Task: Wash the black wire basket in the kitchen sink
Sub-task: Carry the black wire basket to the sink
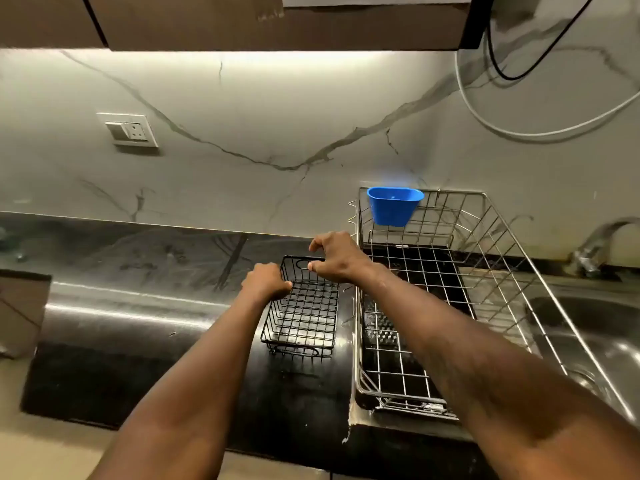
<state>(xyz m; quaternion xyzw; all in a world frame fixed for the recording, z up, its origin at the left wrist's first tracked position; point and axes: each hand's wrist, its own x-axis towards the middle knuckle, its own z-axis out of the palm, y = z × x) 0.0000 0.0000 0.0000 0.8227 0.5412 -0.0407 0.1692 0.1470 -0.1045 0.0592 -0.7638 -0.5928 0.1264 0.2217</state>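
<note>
Dark polished stone countertop (145, 258) runs under a pale marble-veined backsplash (242, 126), lit from beneath the brown wall cabinets. On it sits the small black rectangular wire basket (304, 317), upright, its grid floor empty, just beside the large chrome wire dish rack (485, 258) to its right (the two nearly touch). A blue plastic cup-shaped holder (393, 204) hangs on the rack's far rim. Beyond the rack lies the stainless steel sink (588, 334), with a blurred metal tap (595, 247) behind it, so the basket is well apart from the basin.

Both arms reach forward. The left hand (265, 280) is curled closed over the basket's far-left rim. The right hand (334, 256) hovers at the far-right corner, fingers bent and loosely parted, thumb close to the wire; whether it actually grips I can't tell. A white wall socket (130, 130) sits further left.
</note>
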